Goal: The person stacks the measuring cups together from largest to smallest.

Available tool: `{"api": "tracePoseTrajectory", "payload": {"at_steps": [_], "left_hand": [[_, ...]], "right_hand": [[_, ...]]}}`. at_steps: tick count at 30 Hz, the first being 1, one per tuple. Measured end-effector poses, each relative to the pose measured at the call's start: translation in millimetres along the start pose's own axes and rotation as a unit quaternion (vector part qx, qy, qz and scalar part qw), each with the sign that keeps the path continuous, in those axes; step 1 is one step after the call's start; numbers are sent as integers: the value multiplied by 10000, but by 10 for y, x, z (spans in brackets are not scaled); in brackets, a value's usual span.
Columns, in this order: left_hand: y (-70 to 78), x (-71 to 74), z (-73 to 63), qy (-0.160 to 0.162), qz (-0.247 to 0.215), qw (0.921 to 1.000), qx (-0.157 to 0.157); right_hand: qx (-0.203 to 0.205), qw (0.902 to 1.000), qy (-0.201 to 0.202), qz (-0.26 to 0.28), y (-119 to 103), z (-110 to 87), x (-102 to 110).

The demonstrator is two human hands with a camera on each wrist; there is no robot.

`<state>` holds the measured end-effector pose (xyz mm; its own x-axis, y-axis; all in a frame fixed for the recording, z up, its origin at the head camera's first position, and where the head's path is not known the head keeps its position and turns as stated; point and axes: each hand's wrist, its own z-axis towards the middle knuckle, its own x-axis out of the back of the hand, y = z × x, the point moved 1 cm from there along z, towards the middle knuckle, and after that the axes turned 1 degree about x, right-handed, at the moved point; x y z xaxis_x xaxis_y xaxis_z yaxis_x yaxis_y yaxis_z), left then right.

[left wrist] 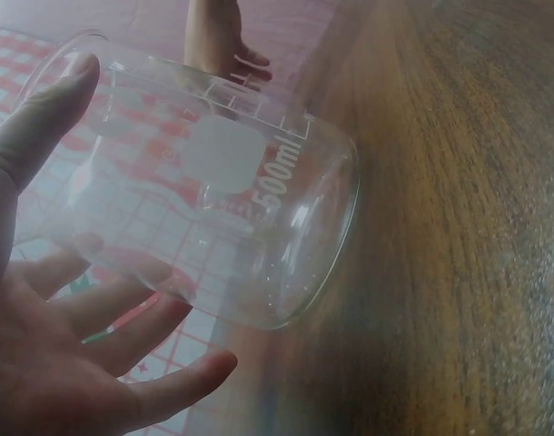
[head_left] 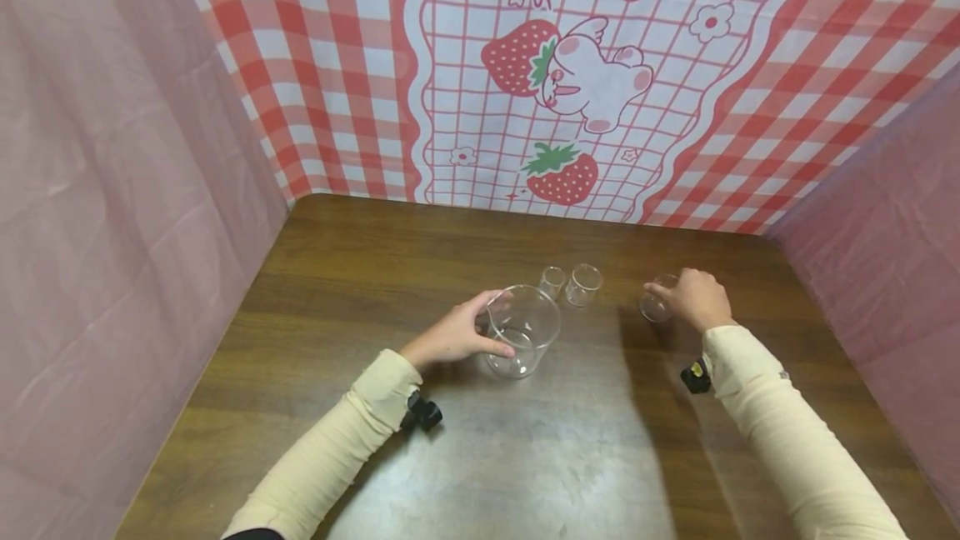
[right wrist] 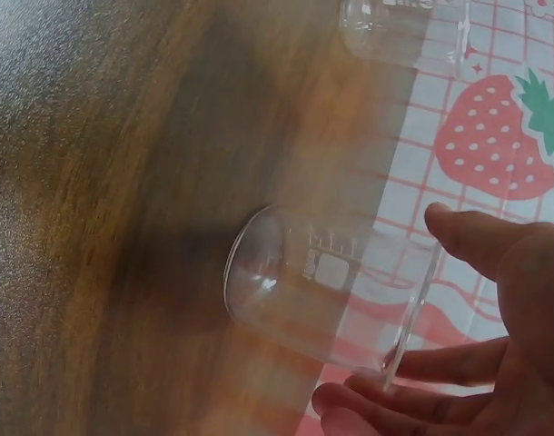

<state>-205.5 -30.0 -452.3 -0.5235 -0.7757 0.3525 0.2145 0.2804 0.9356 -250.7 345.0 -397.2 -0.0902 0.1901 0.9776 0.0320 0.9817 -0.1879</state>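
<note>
My left hand (head_left: 459,333) reaches around a large clear glass beaker (head_left: 516,362), thumb on its near side and fingers on its far side. The marking "500ml" shows on this beaker (left wrist: 213,191) in the left wrist view, where the fingers spread behind the glass. To the right, my right hand (head_left: 699,298) is at the rim of a smaller beaker (head_left: 655,308). In the right wrist view, that beaker (right wrist: 322,282) stands upright, with the thumb just off the rim and the fingers along its opposite side.
Two small beakers stand behind the large one: the smaller (head_left: 552,280) on the left, the wider (head_left: 583,285) on the right. The brown wooden table (head_left: 375,265) meets a strawberry-print cloth (head_left: 360,132) at the back. Pink curtains (head_left: 112,232) hang along both sides.
</note>
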Motion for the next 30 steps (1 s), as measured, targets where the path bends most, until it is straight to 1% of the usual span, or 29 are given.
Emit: {"api": "tracePoseTrajectory", "payload": {"at_steps": [6,8,10,13,16,23,30], "left_hand": [[-3,7,2,3,-5,10000,2],[-6,5,1,5,-7,10000,4],[-4,3,-3,6,-6,10000,26],[7,-2,-10,11,10,10000,12],[19,-8,-19,1,-1,10000,9],[15,-12,-26,-3,7,10000,4],[13,-13,-15,22,-21,10000,-19]], "right_hand": [[223,9989,-346,219,-10,22,31],[210,9987,-428,188,-21,17,40],[93,9988,-469,110,-29,2,47],[-98,9990,-444,-9,-30,-25,55],[-179,9992,-340,-55,-28,-39,49],[-157,9997,-31,157,8,-37,-3],[-114,9992,51,386,5,-28,13]]}}
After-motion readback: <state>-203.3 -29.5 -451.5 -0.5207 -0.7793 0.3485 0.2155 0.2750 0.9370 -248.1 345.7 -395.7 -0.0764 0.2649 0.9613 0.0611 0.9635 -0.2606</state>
